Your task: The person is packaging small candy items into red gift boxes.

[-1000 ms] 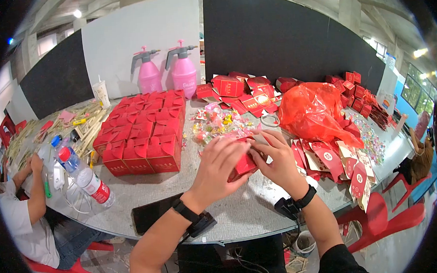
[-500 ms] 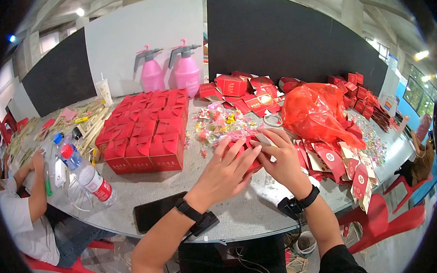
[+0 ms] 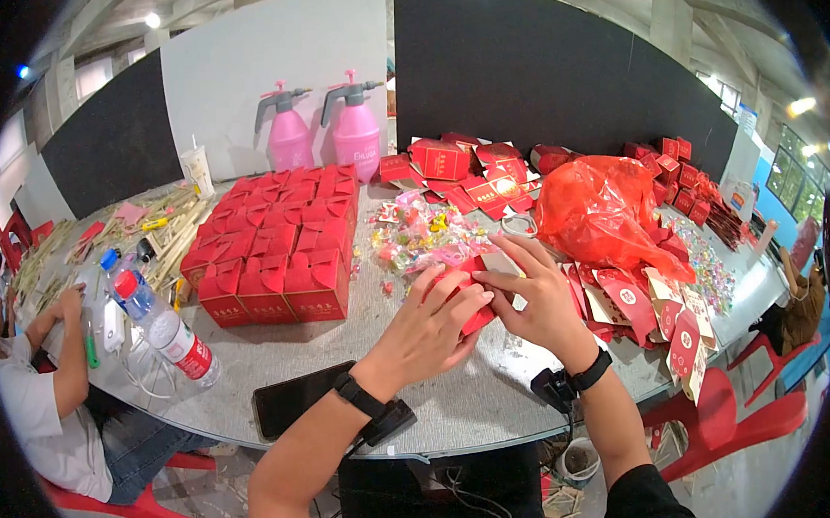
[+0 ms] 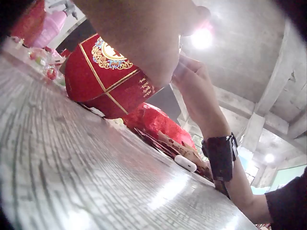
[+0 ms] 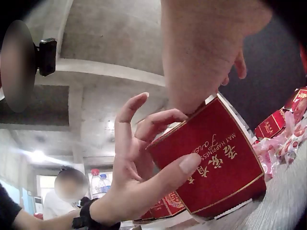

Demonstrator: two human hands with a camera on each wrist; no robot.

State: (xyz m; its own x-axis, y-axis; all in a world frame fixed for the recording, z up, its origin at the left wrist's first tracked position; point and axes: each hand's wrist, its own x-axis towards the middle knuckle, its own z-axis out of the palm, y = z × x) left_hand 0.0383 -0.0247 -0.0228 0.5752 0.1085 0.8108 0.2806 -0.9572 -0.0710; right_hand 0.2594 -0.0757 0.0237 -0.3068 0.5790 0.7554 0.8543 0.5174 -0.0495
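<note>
A small red gift box (image 3: 477, 323) with gold print stands between the two hands, over the table close to the wearer. My left hand (image 3: 425, 328) holds it from the left. In the right wrist view its thumb (image 5: 191, 165) lies across the printed face of the box (image 5: 225, 167), and its other fingers bend over the top edge. My right hand (image 3: 542, 307) is at the opposite side, thumb and fingers pinching the top, where a pale flap (image 3: 500, 263) shows. From the left wrist, a round gold-and-blue emblem (image 4: 111, 55) is visible on the box.
Rows of closed red boxes (image 3: 276, 251) stand left. Wrapped candies (image 3: 423, 231) lie just behind the hands. A red plastic bag (image 3: 589, 214) and flat box blanks (image 3: 630, 296) lie right. A phone (image 3: 301, 401) and a bottle (image 3: 183, 348) are nearer the left; another person sits there.
The box has tilted slightly between the hands. My left fingers have shifted along its top, and my right fingers have moved a little at the flap. Both hands stay around the box.
</note>
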